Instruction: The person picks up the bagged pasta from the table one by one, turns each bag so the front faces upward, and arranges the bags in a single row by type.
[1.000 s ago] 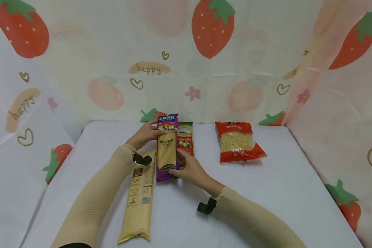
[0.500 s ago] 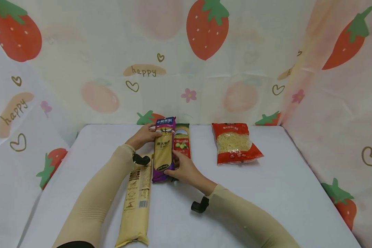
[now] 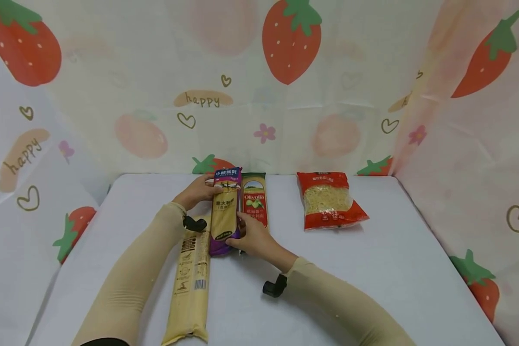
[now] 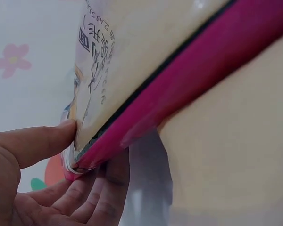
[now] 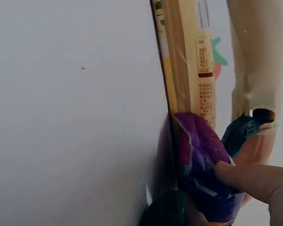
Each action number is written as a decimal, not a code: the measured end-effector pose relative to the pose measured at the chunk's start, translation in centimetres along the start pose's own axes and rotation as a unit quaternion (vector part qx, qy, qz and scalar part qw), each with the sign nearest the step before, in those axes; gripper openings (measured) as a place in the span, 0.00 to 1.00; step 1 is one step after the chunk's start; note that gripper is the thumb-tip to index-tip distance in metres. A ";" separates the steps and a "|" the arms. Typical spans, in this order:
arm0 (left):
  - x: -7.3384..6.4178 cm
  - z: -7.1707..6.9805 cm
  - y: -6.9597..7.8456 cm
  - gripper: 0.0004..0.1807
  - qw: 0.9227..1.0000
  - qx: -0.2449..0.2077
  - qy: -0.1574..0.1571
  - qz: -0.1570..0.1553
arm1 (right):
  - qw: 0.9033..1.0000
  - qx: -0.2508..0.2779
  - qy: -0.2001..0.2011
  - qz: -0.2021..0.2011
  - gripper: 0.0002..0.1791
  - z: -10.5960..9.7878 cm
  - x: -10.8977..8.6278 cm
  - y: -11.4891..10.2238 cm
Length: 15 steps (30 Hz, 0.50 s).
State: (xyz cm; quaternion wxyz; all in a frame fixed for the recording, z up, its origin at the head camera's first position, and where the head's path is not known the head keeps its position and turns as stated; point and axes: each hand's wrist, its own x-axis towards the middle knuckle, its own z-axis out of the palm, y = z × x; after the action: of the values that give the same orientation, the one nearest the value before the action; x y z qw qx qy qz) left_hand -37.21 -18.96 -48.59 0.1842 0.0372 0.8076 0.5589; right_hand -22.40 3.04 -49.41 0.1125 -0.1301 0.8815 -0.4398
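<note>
Both hands hold a purple pasta packet with a pale window, tilted up over the table. My left hand grips its upper left edge; in the left wrist view the thumb lies on the front and the fingers go underneath. My right hand pinches the lower right edge, its thumb on the purple wrapper. Right behind it lies a green and red Olivoila pasta packet, partly hidden by the purple one. A long yellow packet lies at the left, its upper end below the left wrist.
A red bag of short pasta lies at the back right of the white table. Strawberry-print cloth walls the table at the back and both sides. Each wrist carries a small black camera.
The purple packet has shifted slightly left and down with both hands, and more of the Olivoila packet now shows. The view has also shifted a little.
</note>
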 end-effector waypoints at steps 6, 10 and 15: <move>0.3 0.1 -0.3 0.44 1.000 0.025 0.006 0.005 | 0.999 -0.032 -0.011 -0.002 0.45 -0.1 0.3 -0.5; 0.7 0.2 -1.0 0.45 0.999 0.037 0.003 -0.004 | 0.999 -0.044 -0.027 0.001 0.42 -0.1 0.2 -0.9; 0.6 0.3 -1.1 0.44 0.999 0.046 0.004 -0.002 | 0.997 -0.068 -0.034 -0.010 0.39 0.1 0.2 -0.9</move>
State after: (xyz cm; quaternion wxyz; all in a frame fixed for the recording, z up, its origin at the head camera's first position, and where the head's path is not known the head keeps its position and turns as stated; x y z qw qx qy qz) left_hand -37.47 -18.89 -49.82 0.1802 0.0420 0.8335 0.5206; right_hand -22.44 2.36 -48.72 0.1285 -0.1610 0.9039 -0.3749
